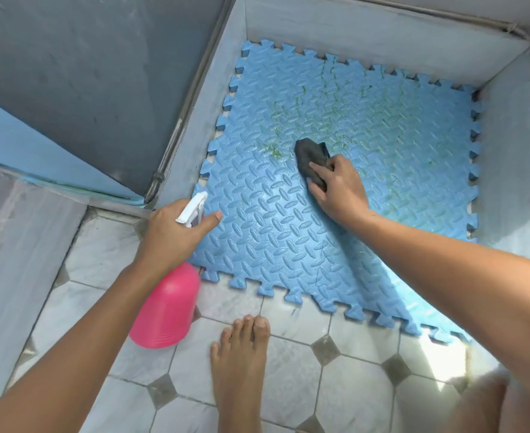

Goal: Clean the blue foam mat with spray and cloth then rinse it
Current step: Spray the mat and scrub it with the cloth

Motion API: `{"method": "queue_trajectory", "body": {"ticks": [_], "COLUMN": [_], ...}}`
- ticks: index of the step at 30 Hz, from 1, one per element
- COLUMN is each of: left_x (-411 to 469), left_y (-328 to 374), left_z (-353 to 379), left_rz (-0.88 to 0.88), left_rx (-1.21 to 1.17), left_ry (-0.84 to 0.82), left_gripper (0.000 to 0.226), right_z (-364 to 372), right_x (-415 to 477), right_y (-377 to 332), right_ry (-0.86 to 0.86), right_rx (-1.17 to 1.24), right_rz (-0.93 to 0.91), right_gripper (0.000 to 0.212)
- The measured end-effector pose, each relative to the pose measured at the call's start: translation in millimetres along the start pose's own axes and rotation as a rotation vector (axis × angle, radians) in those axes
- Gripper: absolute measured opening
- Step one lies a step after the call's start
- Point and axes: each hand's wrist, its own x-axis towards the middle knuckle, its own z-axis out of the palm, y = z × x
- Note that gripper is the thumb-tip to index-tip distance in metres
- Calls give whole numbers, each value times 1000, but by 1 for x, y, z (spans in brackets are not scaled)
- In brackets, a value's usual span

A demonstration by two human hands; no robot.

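- A bare foot (241, 354) stands nearest, on a floor (288, 392) of pale tiles with small dark diamond insets.
- Just left of the foot is a pink spray bottle (166, 307), its body beside the near-left corner of the mat. I cannot tell whether its base touches the floor.
- The left hand (173, 232) grips the bottle by the neck, fingers wrapped under the white trigger head (191, 207) and the thumb stretched out over the edge of the mat.
- The blue foam mat (273, 245) lies flat on the floor in a corner bounded by low grey walls (382, 29). Its jigsaw-toothed edges reach almost to the walls on the left, far and right sides. The surface has a raised diamond-plate pattern.
- The right arm reaches across the mat from the near right, and the right hand (338, 189) holds a dark cloth (312, 160). Its fingers curl over the near end of the cloth and press it down on the mat, close to the middle.
- Green streaks (276, 151) mark the mat just left of the cloth and spread over its far half.
- A thin pipe (191, 98) runs along the top of the left wall.
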Motion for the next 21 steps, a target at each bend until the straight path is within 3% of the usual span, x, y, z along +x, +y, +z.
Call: {"method": "queue_trajectory", "body": {"ticks": [3,6,8,10,13,16,18,19,21], "left_x": [0,-2,-3,0,3,-1,-2,-3,-2], "left_y": [17,20,20,20,17,13,12,12,10], "left_z": [-7,-7,-11,-16,-17,-17,-17,-17,-16], "left_rz": [8,-31,-18,-20,4,17,14,9,-3], "left_rx": [-51,-36,-43,-71,-91,-100,-115,-115,-119], "left_ry": [84,73,117,133,120,106,100,109,113], "left_gripper": [53,62,63,62,62,53,50,48,41], "right_z": [17,29,34,32,27,24,30,35,43], "right_x": [-18,-54,-68,-50,11,70,81,79,54], "right_y": [-40,-76,-80,-80,-69,-52,-58,-69,-100], "right_ry": [15,-204,-283,-263,-109,136,223,228,172], "right_rx": [110,152,154,147,87,71,91,94,122], "right_rz": [-189,-697,-940,-1021,-747,-134,126,131,-58], "right_gripper": [56,43,34,31,42,35,34,33,28]}}
